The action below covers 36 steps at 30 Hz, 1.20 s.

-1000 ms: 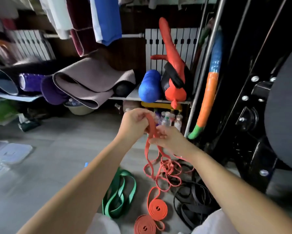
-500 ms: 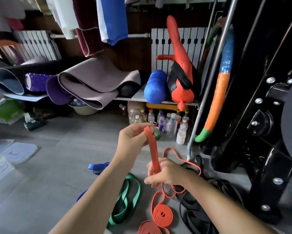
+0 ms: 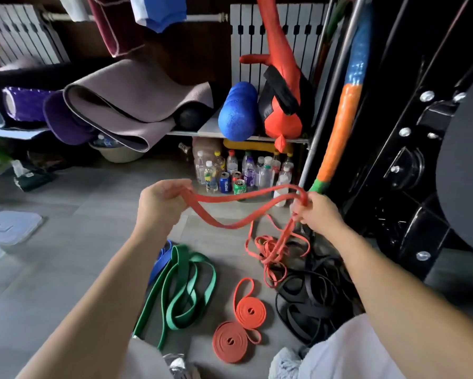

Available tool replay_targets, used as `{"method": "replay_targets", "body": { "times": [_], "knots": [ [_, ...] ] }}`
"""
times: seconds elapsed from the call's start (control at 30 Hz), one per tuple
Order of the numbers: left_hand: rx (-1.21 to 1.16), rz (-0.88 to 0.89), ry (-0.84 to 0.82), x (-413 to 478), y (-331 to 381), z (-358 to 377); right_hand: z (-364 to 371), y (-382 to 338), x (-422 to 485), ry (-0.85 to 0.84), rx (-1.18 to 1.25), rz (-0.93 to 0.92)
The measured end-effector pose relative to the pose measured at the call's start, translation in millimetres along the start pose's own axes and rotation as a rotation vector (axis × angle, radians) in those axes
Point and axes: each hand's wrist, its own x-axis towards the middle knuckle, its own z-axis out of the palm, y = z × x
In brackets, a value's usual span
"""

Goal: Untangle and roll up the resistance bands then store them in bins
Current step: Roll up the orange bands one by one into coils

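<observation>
An orange resistance band [image 3: 229, 212] stretches in a sagging double strand between my hands above the floor. My left hand [image 3: 161, 203] grips its left end with curled fingers. My right hand [image 3: 317, 213] grips its right end, from which more orange band hangs into a tangled orange heap [image 3: 273, 250] on the floor. Two rolled orange bands [image 3: 250, 313] [image 3: 229, 343] lie near my knees. A loose green band [image 3: 180, 288] lies to the left, over a blue band [image 3: 160, 261]. Tangled black bands [image 3: 306, 302] lie to the right.
Bottles and cans [image 3: 238, 173] stand under a low shelf [image 3: 210, 129] holding rolled mats [image 3: 126, 102] and a blue foam roller [image 3: 238, 113]. A black machine frame [image 3: 410, 149] fills the right. Clear plastic lids [image 3: 8, 228] lie at far left on the grey floor.
My hands have moved apart, the right one going right and up, so the orange band now spans sideways between them instead of hanging vertically. The view has tilted down.
</observation>
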Motion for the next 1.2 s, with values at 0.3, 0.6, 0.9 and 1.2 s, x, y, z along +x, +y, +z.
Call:
{"method": "replay_targets", "body": {
  "times": [0.3, 0.6, 0.9, 1.2],
  "knots": [
    [0.404, 0.189, -0.027, -8.4, -7.2, 20.3, -27.4, -112.8, -35.7, 0.27, 0.614, -0.626],
    [0.217, 0.182, -0.322, -32.4, -1.7, 22.1, 0.8, -78.5, -42.0, 0.039, 0.081, -0.425],
    [0.111, 0.3, -0.335, -45.8, 6.2, 43.0, 13.2, -74.4, -47.4, -0.154, -0.061, -0.471],
    [-0.29, 0.277, -0.138, -41.0, 31.2, 10.7, 35.9, -37.9, -44.9, -0.307, -0.391, -0.296]
  ]
}}
